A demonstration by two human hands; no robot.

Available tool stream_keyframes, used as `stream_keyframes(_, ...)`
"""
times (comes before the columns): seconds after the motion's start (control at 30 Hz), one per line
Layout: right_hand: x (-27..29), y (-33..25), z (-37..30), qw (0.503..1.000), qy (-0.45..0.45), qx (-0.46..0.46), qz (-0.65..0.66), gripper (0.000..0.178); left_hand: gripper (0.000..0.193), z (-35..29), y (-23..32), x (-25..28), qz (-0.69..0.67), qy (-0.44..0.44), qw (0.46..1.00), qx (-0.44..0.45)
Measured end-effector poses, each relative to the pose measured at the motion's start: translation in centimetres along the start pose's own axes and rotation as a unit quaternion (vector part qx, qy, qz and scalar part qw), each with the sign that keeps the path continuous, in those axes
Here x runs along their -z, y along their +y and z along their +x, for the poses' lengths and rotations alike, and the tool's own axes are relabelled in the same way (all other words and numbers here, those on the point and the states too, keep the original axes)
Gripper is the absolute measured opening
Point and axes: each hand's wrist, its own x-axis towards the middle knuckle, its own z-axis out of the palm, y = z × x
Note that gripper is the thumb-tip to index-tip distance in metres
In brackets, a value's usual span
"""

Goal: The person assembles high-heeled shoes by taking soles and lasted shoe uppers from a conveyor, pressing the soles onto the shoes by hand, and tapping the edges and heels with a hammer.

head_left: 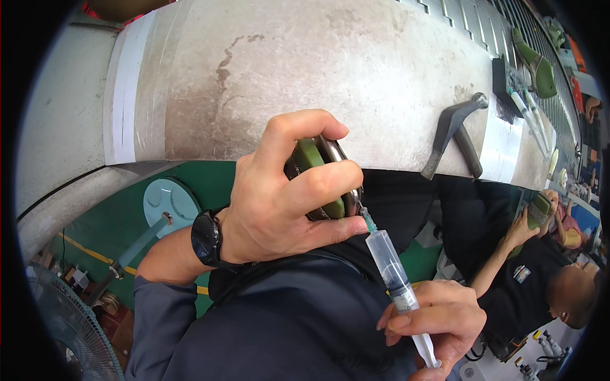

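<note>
My left hand (298, 184) is closed around a green shoe (310, 155) with a glossy dark brown edge, seen nearly end on; the fingers hide much of it. Below and to the right, my right hand (438, 324) grips a clear plastic syringe (389, 260) by its barrel, the plunger end down among the fingers. The syringe's green tip points up at the lower dark edge of the shoe, close to my left thumb. Whether the tip touches the edge cannot be made out. Both hands are in front of the workbench's near edge.
A hammer (454, 127) lies on the stained workbench (305, 70), its ends over the near edge. Farther right are a black box (502, 82), more syringes (532, 120) and a green shoe (535, 63). A co-worker (527, 279) holds another green shoe. A fan (70, 330) stands lower left.
</note>
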Motion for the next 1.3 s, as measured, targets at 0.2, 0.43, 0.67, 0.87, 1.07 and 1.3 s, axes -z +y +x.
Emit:
stream_keyframes(0.2,0.6,-1.3,1.2,0.998,-0.004,0.037,-0.057,0.062,0.065,0.4,0.2,0.3,-0.001,-0.023,1.0,-0.001)
stream_keyframes(0.43,9.5,-3.1,2.0,0.942,0.31,0.092,-0.089,0.052,0.088,-1.3,-0.3,0.2,-0.059,0.016,0.997,0.047)
stream_keyframes(0.67,25.6,-3.4,7.0,0.893,0.424,-0.13,-0.078,0.06,0.104,-2.1,3.3,-0.8,0.004,0.013,0.979,0.205)
stream_keyframes(0.87,27.6,-2.1,6.6,0.816,0.474,-0.169,-0.285,0.069,0.096,-2.0,3.0,0.1,-0.123,0.014,0.961,0.249)
stream_keyframes(1.07,12.9,-1.2,1.0,0.803,0.387,0.2,-0.407,0.025,0.088,-0.9,0.5,0.4,-0.404,-0.12,0.879,0.222)
stream_keyframes(1.3,1.7,6.3,6.6,0.95,0.087,0.154,-0.258,0.043,0.078,-0.6,1.0,-0.1,-0.411,-0.172,0.867,0.224)
